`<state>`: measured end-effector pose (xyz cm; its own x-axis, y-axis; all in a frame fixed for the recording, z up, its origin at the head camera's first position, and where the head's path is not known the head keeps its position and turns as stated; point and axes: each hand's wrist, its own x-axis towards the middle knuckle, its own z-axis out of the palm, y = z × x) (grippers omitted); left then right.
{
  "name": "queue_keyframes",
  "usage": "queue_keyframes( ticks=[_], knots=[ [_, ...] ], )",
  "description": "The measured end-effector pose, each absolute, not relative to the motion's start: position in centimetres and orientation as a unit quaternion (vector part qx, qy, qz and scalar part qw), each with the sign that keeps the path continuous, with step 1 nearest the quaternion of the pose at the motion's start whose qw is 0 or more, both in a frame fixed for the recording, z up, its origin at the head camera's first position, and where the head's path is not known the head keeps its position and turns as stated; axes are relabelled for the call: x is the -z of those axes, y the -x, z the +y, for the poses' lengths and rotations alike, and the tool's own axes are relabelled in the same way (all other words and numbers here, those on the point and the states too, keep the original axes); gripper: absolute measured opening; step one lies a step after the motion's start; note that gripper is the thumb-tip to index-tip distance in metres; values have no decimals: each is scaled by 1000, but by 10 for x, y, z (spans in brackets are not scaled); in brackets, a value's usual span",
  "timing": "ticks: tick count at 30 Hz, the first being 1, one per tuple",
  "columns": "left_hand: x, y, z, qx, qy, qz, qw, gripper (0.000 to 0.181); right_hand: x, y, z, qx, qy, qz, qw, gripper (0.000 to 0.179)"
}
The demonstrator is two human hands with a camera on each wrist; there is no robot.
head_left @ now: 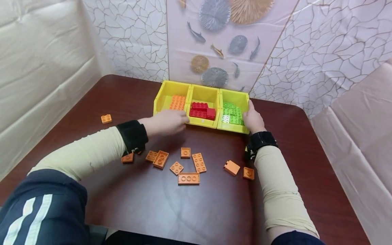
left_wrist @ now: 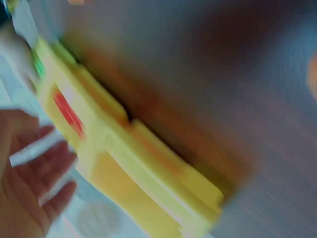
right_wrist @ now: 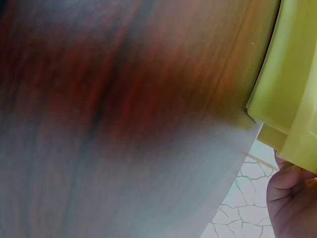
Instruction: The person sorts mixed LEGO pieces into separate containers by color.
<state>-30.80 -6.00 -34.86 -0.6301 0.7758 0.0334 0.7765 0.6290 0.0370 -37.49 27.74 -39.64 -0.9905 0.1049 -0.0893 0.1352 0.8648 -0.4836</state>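
A yellow three-compartment bin (head_left: 203, 91) stands at the back of the table. Orange toy bricks (head_left: 178, 102) lie in its left compartment, red bricks (head_left: 199, 106) in the middle and green bricks (head_left: 233, 114) in the right. My left hand (head_left: 167, 121) hovers at the front of the left compartment; in the left wrist view its fingers (left_wrist: 54, 166) are relaxed and apart, holding nothing. At the bin's right end, my right hand (head_left: 253, 119) grips the side wall, thumb along the rim. The right wrist view shows that hand (right_wrist: 294, 201) at the bin's corner.
Loose orange bricks lie across the dark wooden table (head_left: 147, 197), among them a long brick (head_left: 188, 178) in front, a lone brick (head_left: 106, 118) at far left and a brick (head_left: 231, 168) at right. Patterned cloth (head_left: 137, 44) hangs behind the table.
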Motion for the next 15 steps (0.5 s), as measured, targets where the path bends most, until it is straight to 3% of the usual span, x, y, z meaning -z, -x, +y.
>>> queue_keyframes(
  ticks=[6,10,15],
  knots=[
    [359,269,-29,-19,563,-824,-66,32,394,375,280,251,-60,966,30,62],
    [368,255,-11,-54,580,-806,-107,37,394,374,278,252,-61,965,33,62],
    [379,252,-1,-73,583,-802,-104,30,394,375,277,256,-62,964,35,62]
  ],
)
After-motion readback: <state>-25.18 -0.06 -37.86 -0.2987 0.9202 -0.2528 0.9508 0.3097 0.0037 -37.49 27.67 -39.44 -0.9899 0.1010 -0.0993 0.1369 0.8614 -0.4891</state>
